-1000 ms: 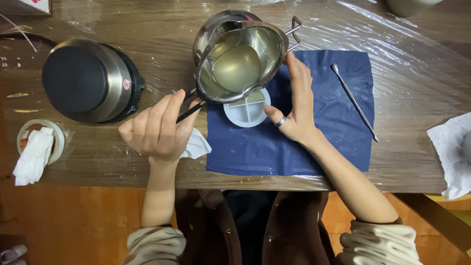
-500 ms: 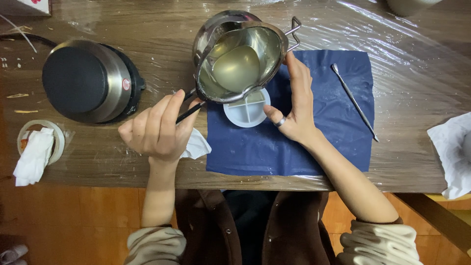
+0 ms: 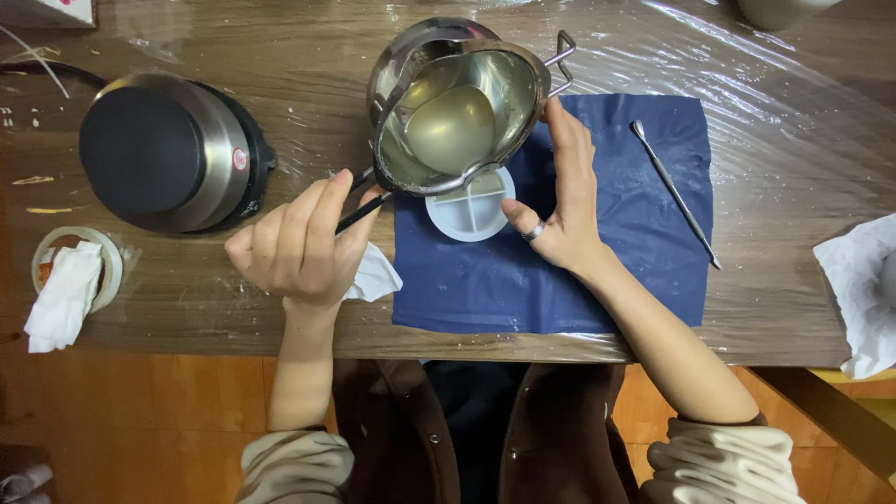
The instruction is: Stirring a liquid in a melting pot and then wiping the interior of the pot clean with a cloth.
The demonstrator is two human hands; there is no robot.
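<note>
My left hand (image 3: 294, 247) grips the thin black handle of a steel melting pot (image 3: 457, 103), which is tilted toward me and holds pale yellowish liquid. Its lip hangs over a small round white mould (image 3: 471, 207) with dividers, standing on a dark blue cloth (image 3: 616, 187). My right hand (image 3: 560, 196), with a ring on one finger, rests beside the mould and touches the pot's right rim with its fingertips.
A round black and steel hot plate (image 3: 163, 154) stands at the left. A thin metal tool (image 3: 674, 191) lies on the cloth's right side. Crumpled white tissues lie at far left (image 3: 61, 294), far right (image 3: 863, 289) and under my left hand. Clear plastic film covers the wooden table (image 3: 793, 140).
</note>
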